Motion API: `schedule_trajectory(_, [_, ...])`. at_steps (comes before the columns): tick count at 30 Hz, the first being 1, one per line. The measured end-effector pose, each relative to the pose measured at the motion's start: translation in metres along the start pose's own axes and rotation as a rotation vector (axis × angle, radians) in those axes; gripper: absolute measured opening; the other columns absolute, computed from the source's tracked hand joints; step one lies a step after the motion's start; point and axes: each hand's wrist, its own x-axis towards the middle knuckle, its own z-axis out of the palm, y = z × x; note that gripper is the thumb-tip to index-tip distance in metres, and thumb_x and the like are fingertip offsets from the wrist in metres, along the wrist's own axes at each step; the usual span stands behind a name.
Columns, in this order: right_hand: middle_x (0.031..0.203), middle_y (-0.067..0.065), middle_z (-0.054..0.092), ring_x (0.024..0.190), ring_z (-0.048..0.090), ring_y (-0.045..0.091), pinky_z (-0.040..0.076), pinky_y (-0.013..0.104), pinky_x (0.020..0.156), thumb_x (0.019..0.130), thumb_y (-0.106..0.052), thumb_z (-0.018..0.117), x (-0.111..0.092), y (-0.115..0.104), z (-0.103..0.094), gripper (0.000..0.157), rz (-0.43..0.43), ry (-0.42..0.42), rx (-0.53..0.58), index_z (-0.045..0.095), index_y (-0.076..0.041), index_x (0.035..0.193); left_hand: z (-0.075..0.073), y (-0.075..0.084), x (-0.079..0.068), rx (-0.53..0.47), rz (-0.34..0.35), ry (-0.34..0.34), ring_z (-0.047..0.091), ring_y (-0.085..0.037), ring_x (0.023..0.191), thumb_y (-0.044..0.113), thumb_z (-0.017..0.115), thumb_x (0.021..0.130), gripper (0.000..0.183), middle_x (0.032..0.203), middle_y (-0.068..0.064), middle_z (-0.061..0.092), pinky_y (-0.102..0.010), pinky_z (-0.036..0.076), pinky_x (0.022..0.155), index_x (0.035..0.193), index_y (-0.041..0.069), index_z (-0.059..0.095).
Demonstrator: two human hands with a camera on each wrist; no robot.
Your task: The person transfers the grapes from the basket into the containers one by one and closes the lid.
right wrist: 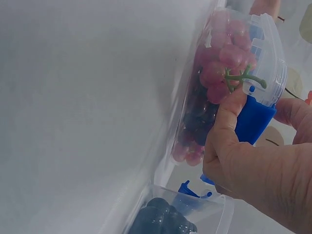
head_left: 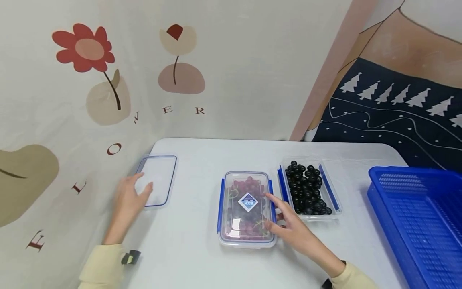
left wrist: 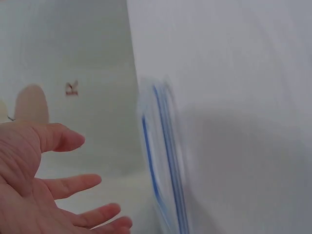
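A lidded clear food container with blue side latches holds pink and dark grapes. My right hand is at its right side, its fingers curled about the blue latch and lid edge. At the left lies a loose clear lid with a blue seal. My left hand hovers by this lid's left edge, thumb and fingers spread, holding nothing; the left wrist view shows a gap between this hand and the lid. An uncovered container of black grapes stands right of the lidded one.
A blue plastic basket stands at the table's right edge. A white cloth covers the table. Behind and at the left hangs a curtain printed with flowers and letters.
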Motion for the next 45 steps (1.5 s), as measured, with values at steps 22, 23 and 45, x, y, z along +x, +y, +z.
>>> schedule_trajectory(22, [0.154,0.015,0.047,0.107,0.056,0.026,0.057,0.032,0.077,0.104,-0.029,0.075,0.007,0.005,0.007,0.081,-0.013,-0.001,-0.030,0.035,-0.021,0.173,-0.013,-0.060,0.032,0.024,-0.169,-0.316,0.031,-0.068,0.143,0.018,0.049,0.113,0.059,0.155,-0.050,0.031,-0.077,0.032,0.114,0.155,-0.019,0.033])
schedule_trajectory(23, [0.151,0.016,0.048,0.107,0.056,0.026,0.057,0.032,0.077,0.104,-0.029,0.075,0.007,0.004,0.008,0.081,-0.014,-0.003,-0.030,0.035,-0.021,0.173,-0.013,-0.061,0.032,0.015,-0.168,-0.302,0.035,-0.068,0.141,0.016,0.049,0.112,0.056,0.153,-0.050,0.035,-0.076,0.034,0.113,0.154,-0.019,0.036])
schedule_trajectory(45, [0.133,0.012,0.053,0.106,0.055,0.024,0.058,0.031,0.079,0.100,-0.014,0.076,0.015,-0.006,0.023,0.085,-0.004,-0.011,-0.056,0.033,-0.023,0.173,-0.030,-0.071,0.021,-0.118,-0.091,-0.249,0.059,-0.048,0.116,-0.004,0.055,0.107,0.048,0.128,-0.037,0.059,-0.012,0.045,0.070,0.153,-0.016,0.047])
